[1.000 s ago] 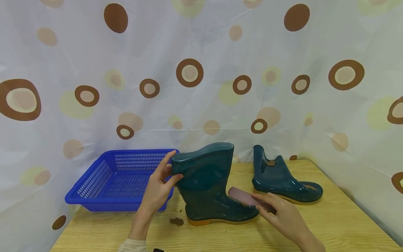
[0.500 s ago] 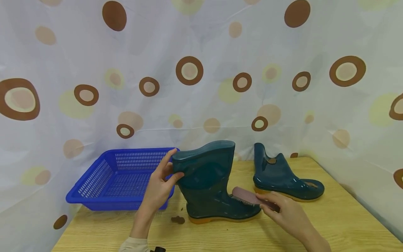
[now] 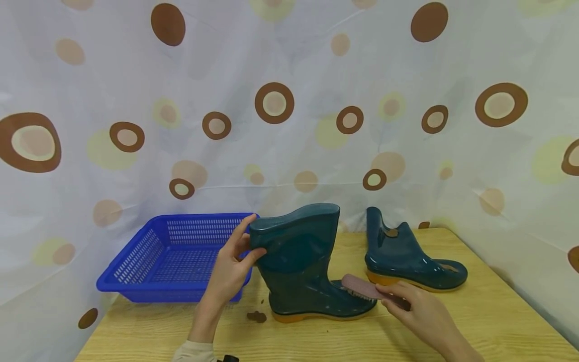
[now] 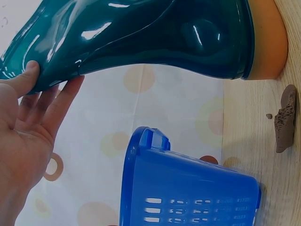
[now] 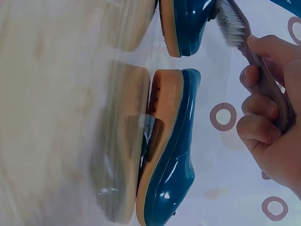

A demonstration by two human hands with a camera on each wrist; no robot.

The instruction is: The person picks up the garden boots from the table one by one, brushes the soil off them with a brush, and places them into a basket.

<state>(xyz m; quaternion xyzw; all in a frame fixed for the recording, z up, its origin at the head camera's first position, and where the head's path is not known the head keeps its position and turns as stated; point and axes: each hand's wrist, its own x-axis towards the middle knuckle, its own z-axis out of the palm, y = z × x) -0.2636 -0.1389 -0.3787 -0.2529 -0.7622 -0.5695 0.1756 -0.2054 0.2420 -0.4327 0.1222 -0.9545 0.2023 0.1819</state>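
Observation:
A dark teal rubber boot (image 3: 298, 271) with an orange sole stands upright on the table, toe to the right. My left hand (image 3: 229, 271) pinches the back of its shaft near the top, thumb on the near side; the left wrist view shows the thumb (image 4: 29, 77) against the glossy rubber. In my right hand (image 3: 422, 311) is a pinkish-brown scrub brush (image 3: 359, 286), gripped by its handle. Its pale bristles (image 5: 230, 26) face down at the boot's toe. Whether they touch the rubber is hard to tell in the head view; in the right wrist view they are beside the toe.
A matching boot (image 3: 398, 256) stands at the right back, with brown patches on its shaft and toe. At the left is a blue perforated plastic basket (image 3: 165, 287). Brown clumps (image 4: 285, 120) that look like mud lie on the wooden table (image 3: 312, 344) near the held boot's heel.
My right hand has carried the brush rightward along the boot's foot, from near the ankle toward the toe tip. The left hand keeps its hold and the boot stays in place.

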